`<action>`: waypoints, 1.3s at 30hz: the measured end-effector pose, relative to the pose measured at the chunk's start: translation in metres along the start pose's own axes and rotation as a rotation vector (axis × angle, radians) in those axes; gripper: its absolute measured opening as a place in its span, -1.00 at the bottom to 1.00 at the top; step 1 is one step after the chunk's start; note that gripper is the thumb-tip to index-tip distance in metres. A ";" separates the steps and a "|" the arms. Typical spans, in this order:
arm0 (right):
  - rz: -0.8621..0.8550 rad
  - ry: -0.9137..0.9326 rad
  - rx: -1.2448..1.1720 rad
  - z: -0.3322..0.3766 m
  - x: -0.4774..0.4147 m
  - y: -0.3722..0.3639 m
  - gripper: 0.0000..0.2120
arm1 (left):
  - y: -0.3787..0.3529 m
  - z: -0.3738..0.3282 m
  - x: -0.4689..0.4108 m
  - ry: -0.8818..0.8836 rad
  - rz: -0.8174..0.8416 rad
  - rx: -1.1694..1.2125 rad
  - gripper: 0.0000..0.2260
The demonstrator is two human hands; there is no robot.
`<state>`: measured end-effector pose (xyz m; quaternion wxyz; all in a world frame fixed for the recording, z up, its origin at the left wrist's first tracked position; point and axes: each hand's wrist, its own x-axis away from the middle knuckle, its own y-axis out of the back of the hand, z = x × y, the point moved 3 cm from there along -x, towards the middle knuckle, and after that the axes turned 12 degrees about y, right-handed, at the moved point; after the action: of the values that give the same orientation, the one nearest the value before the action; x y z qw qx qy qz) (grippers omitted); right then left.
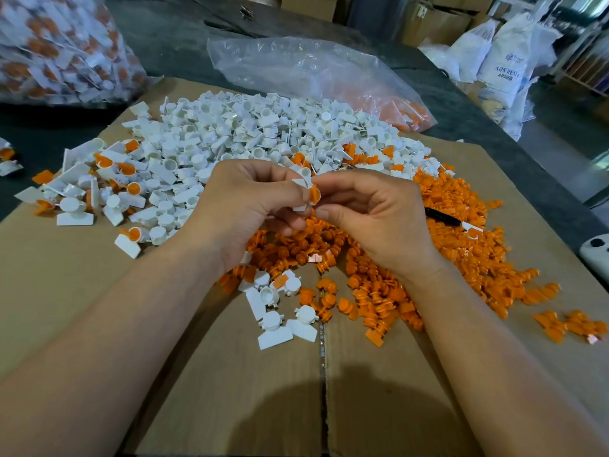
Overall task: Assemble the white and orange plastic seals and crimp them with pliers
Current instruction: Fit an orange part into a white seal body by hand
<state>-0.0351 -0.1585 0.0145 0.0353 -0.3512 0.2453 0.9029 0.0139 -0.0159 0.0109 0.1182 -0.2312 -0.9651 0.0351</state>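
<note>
Flattened cardboard (82, 308) nearest, then left hand (244, 206) pinching a white seal body (300, 184) against an orange insert (314, 194) pinched in right hand (372, 219), over the orange pile (461, 258), white pile (247, 133) beyond.

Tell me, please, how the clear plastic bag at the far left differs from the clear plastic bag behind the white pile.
The far-left clear plastic bag bulges full; the clear plastic bag behind the white pile lies slack and flat beyond that white pile. The left bag holds white and orange pieces mixed; the other shows only orange pieces, at its right end. Both are transparent.
</note>
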 end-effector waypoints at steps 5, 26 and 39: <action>-0.005 0.032 0.032 0.002 -0.001 -0.002 -0.67 | 0.000 -0.001 0.000 0.011 0.013 0.030 -0.91; -0.056 0.007 -0.057 -0.001 0.001 -0.001 -0.73 | -0.002 -0.005 0.005 -0.043 0.000 -0.040 -0.87; -0.017 0.015 -0.043 0.000 0.000 -0.001 -0.76 | -0.002 -0.004 0.005 -0.022 -0.006 -0.039 -0.89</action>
<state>-0.0350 -0.1575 0.0143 0.0336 -0.3607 0.2232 0.9050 0.0099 -0.0157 0.0162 0.1031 -0.2301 -0.9675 0.0185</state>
